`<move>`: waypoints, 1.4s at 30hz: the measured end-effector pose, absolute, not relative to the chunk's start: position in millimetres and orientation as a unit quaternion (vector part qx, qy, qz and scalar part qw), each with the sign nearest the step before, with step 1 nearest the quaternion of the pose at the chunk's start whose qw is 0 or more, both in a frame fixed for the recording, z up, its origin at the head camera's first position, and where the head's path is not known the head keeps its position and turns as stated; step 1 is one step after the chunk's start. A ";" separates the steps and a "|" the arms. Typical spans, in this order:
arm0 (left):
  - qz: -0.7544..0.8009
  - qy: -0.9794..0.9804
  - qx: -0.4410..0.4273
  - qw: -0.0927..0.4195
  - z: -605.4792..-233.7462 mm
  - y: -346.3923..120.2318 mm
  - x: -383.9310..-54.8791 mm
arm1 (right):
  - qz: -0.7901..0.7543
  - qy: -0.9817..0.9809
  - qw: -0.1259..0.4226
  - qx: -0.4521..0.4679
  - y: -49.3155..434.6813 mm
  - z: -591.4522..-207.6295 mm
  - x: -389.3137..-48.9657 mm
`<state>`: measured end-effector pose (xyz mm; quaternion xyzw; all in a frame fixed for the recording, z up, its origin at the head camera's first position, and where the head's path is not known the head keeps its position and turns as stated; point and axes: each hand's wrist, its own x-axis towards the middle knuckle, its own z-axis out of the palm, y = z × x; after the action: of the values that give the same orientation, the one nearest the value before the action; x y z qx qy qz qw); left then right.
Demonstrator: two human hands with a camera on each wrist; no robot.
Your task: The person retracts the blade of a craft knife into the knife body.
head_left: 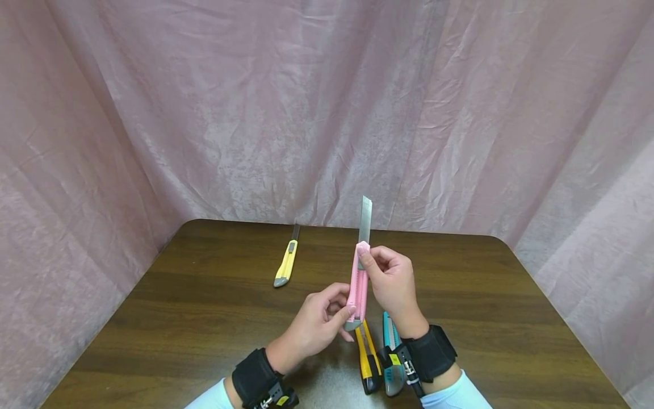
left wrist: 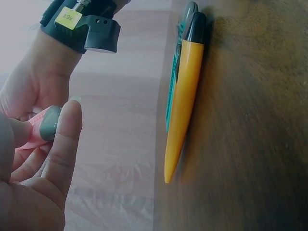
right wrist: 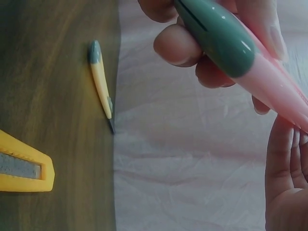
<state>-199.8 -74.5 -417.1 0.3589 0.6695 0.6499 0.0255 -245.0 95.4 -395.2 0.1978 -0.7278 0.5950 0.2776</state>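
Note:
Both hands hold a pink utility knife (head_left: 359,287) upright above the table, its long blade extended and pointing up. Thumb and fingers of the left hand (head_left: 319,318) pinch the lower end near the grey cap, which shows in the left wrist view. Up near the blade's base, the right hand (head_left: 395,281) pinches the body, thumb over the slider. Below the hands lie an orange-yellow utility knife (head_left: 367,358) with a black end and a teal utility knife (head_left: 392,363) with a grey end, side by side; the right wrist partly covers the teal one.
Farther back on the brown wooden table (head_left: 214,295) lies a pale yellow utility knife (head_left: 287,261), its blade extended toward the back edge. A pink curtain (head_left: 286,113) hangs behind the table and along its sides. Each wrist wears a black strap (head_left: 428,353) with a camera.

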 end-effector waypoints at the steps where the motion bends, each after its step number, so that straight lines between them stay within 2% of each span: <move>1: 0.650 0.669 0.359 0.025 -417.0 -74.6 -199.7 | 0.596 -0.727 0.279 0.197 95.2 -395.4 -245.2; 13: 0.652 0.666 0.362 0.021 -416.7 -73.8 -198.3 | 0.603 -0.716 0.294 0.191 92.4 -398.2 -244.4; 22: 0.652 0.664 0.367 0.009 -417.0 -73.0 -197.6 | 0.610 -0.703 0.298 0.209 84.5 -375.5 -224.6; 42: 0.645 0.673 0.363 0.001 -413.3 -72.4 -196.2 | 0.612 -0.702 0.301 0.204 83.6 -373.3 -225.4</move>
<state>-196.2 -72.4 -413.3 0.3625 0.6729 0.6448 0.0005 -225.4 83.6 -373.3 0.2043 -0.7021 0.6119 0.3014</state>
